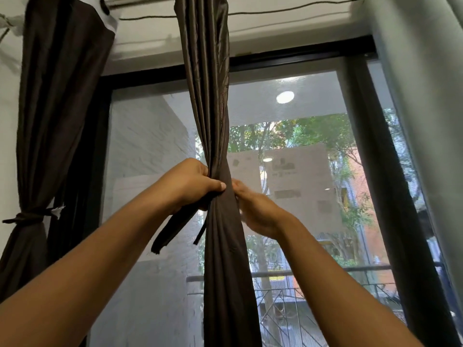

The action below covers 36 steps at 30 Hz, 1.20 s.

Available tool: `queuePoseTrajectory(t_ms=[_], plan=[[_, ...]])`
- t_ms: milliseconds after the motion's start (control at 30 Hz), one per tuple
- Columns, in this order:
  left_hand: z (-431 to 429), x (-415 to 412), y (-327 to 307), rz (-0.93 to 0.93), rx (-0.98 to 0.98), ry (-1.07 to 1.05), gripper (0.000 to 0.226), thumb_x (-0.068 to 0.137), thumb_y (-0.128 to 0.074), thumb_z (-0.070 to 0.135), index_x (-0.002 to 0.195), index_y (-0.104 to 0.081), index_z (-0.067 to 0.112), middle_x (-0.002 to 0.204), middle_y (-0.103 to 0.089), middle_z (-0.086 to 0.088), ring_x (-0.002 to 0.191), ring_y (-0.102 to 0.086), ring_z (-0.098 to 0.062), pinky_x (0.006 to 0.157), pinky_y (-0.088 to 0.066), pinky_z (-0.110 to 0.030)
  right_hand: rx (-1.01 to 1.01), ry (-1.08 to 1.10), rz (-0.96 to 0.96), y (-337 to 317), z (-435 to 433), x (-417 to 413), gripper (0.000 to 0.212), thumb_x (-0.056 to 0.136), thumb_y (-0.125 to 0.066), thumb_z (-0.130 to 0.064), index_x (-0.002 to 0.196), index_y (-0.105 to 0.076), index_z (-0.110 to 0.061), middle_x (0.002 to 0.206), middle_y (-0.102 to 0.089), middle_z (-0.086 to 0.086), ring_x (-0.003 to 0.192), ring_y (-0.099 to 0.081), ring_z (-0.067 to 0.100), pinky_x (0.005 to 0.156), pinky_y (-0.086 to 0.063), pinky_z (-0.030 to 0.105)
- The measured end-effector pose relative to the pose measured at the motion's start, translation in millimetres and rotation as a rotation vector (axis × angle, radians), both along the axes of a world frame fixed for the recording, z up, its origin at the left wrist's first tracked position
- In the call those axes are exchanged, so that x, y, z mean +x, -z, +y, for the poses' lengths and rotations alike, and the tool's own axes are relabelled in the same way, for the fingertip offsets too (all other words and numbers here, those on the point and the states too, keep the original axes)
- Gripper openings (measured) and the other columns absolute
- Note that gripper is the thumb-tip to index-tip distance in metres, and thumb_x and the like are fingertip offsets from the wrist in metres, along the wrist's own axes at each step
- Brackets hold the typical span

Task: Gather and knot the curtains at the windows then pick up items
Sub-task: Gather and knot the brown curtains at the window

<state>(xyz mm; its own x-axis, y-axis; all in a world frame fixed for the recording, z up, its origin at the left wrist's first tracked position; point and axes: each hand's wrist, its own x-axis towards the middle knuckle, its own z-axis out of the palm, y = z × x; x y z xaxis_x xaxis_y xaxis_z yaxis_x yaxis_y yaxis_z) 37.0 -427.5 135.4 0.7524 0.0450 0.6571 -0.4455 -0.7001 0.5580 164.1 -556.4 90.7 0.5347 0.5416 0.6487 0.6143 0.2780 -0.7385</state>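
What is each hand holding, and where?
The left hand grips the middle curtain at its gathered waist, tie strap included. The right hand, blurred, touches the same spot; grip unclear.

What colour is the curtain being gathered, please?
Dark brown with a slight sheen, on the curtain in the head view.

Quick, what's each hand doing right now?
Left hand: closed, gripping the gathered curtain.
Right hand: blurred against the curtain; cannot tell.

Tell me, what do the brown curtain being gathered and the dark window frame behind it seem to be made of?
The curtain looks like thin woven fabric with a satin sheen, perhaps polyester: pale streaks of light run along its soft folds. The window frame seems to be dark coated metal, though painted wood is possible: it has straight, smooth, matte bars.
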Motion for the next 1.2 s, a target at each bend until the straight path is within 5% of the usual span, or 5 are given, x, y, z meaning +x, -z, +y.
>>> queuePoseTrajectory(t_ms=[433,600,833,1000,1200], plan=[[10.9,-10.6,2.5,0.079,-0.085,0.123,0.011,0.091,-0.061,0.011,0.082,-0.066,0.006,0.067,-0.072,-0.004,0.054,-0.069,-0.012,0.044,-0.051,-0.02,-0.029,-0.22,0.24,18.2,12.3,2.3,0.033,0.096,-0.046,-0.027,0.116,-0.06,-0.005,0.115,-0.064,0.013,0.106,-0.061,0.027,0.096,-0.049,0.041],[19.7,6.2,8.5,-0.002,0.069,-0.114,0.011,0.092,-0.062,0.021,0.089,-0.062,0.01,0.085,-0.068,-0.011,0.07,-0.069,-0.022,0.055,-0.058,-0.028,-0.205,0.268,-0.12,2.1,-22.8,-18.5,0.02,0.095,-0.052,-0.028,0.084,-0.058,-0.013,0.065,-0.051,0.001,0.056,-0.047,0.011,0.064,-0.053,0.033],[1.5,32.5,0.0,-0.11,0.411,-0.458,0.029,0.083,-0.066,0.039,0.091,-0.063,0.011,0.078,-0.062,-0.007,0.072,-0.063,-0.025,0.073,-0.057,-0.038,-0.253,1.197,-0.836,0.5,-16.4,-77.7,0.022,0.091,-0.055,-0.038,0.088,-0.064,-0.018,0.078,-0.064,0.003,0.072,-0.058,0.022,0.057,-0.038,0.029],[-1.8,22.8,-4.9,-0.192,0.444,-0.554,0.036,0.074,-0.074,0.045,0.074,-0.057,0.013,0.066,-0.053,-0.002,0.069,-0.056,-0.023,0.062,-0.047,-0.032,-0.136,1.214,-1.046,23.8,-2.6,-83.8,0.019,0.093,-0.052,-0.03,0.101,-0.063,-0.017,0.089,-0.057,0.001,0.068,-0.047,0.019,0.057,-0.031,0.028],[10.2,3.0,17.9,-0.498,0.115,-0.326,0.049,0.068,-0.082,0.041,0.098,-0.046,0.025,0.07,-0.063,0.005,0.072,-0.062,-0.014,0.064,-0.049,-0.03,-0.106,1.079,-1.135,23.4,5.0,-73.0,0.017,0.087,-0.061,-0.025,0.093,-0.068,-0.011,0.082,-0.057,0.004,0.062,-0.056,0.024,0.052,-0.039,0.03]])
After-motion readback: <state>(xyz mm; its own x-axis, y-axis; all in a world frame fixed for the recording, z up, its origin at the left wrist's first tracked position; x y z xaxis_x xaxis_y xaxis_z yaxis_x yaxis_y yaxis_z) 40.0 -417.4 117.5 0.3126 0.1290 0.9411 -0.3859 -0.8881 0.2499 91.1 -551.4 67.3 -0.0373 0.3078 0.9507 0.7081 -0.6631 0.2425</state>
